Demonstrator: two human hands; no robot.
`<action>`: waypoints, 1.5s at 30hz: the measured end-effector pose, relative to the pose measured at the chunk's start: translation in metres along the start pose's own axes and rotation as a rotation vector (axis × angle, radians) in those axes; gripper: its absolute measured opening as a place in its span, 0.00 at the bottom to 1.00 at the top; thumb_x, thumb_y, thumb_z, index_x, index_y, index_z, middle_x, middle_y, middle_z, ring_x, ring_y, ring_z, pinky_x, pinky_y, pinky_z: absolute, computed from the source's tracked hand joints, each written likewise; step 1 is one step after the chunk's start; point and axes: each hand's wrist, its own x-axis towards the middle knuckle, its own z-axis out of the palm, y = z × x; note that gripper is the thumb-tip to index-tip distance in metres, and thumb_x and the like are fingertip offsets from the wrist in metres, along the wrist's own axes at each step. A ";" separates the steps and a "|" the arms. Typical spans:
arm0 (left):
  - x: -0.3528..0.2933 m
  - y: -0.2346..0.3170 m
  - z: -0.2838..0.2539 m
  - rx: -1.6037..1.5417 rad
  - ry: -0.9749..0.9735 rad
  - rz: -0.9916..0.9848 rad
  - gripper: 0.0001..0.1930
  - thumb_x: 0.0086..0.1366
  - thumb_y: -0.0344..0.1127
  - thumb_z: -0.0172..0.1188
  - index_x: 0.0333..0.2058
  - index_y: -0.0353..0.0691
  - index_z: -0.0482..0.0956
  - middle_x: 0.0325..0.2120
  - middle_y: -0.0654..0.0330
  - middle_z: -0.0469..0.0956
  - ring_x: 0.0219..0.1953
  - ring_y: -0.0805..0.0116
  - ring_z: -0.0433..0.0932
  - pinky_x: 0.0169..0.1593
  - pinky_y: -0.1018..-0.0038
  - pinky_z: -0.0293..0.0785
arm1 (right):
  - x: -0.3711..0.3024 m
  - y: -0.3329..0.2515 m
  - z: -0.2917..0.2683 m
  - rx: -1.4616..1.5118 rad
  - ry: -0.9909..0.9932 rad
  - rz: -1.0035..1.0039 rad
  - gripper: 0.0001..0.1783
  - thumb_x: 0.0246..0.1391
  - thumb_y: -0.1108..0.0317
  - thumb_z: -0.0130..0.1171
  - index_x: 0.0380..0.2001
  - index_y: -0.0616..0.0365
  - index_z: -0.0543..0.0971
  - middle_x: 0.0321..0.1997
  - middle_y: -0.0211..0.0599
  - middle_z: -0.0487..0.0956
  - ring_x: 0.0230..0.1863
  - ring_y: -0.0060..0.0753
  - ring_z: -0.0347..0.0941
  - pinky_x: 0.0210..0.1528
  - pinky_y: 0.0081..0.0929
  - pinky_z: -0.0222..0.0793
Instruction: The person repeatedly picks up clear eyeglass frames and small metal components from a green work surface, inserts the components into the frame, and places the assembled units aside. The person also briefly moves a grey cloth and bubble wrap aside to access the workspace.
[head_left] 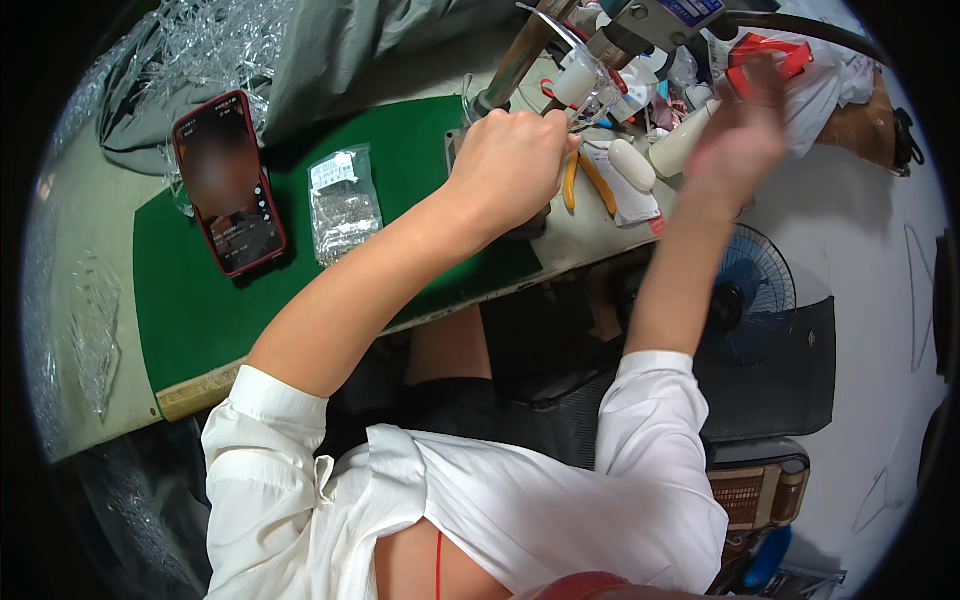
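My left hand (510, 168) is closed, knuckles up, at the base of a bench machine with a metal column (527, 58). Whatever its fingers hold, if anything, is hidden beneath it. A clear plastic guard (603, 98) sits just beyond the hand. My right hand (738, 145) is raised at the right, smeared by motion, so its fingers cannot be made out. Near it are a white bottle (685, 140) and a white oval object (632, 165). Yellow-handled pliers (592, 184) lie between the two hands.
A green mat (190, 330) covers part of the table, bearing a red-edged phone (230, 185) and a clear bag of small parts (344, 205). Clear plastic strips (220, 45) pile up at the far left. A blue fan (745, 290) stands below the table's right side.
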 end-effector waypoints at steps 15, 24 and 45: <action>0.001 0.005 0.000 0.020 -0.004 -0.036 0.11 0.61 0.35 0.55 0.26 0.33 0.77 0.17 0.49 0.77 0.22 0.53 0.79 0.28 0.64 0.76 | 0.008 -0.069 0.031 0.345 -0.261 -0.133 0.13 0.54 0.76 0.48 0.44 0.64 0.71 0.43 0.49 0.75 0.46 0.39 0.72 0.44 0.32 0.69; -0.159 -0.029 -0.141 -0.851 0.057 -0.301 0.07 0.62 0.28 0.55 0.36 0.31 0.78 0.31 0.56 0.80 0.35 0.69 0.78 0.40 0.73 0.73 | -0.162 0.010 0.012 -0.194 -0.253 0.107 0.19 0.52 0.80 0.53 0.49 0.63 0.68 0.50 0.37 0.68 0.51 0.28 0.65 0.54 0.26 0.60; -0.378 -0.091 -0.386 -0.539 0.428 -1.355 0.25 0.69 0.53 0.47 0.44 0.31 0.73 0.30 0.55 0.79 0.25 0.76 0.78 0.26 0.85 0.74 | -0.232 0.021 0.002 -0.518 -0.541 0.200 0.06 0.55 0.78 0.52 0.37 0.61 0.73 0.44 0.32 0.66 0.38 0.21 0.63 0.37 0.17 0.58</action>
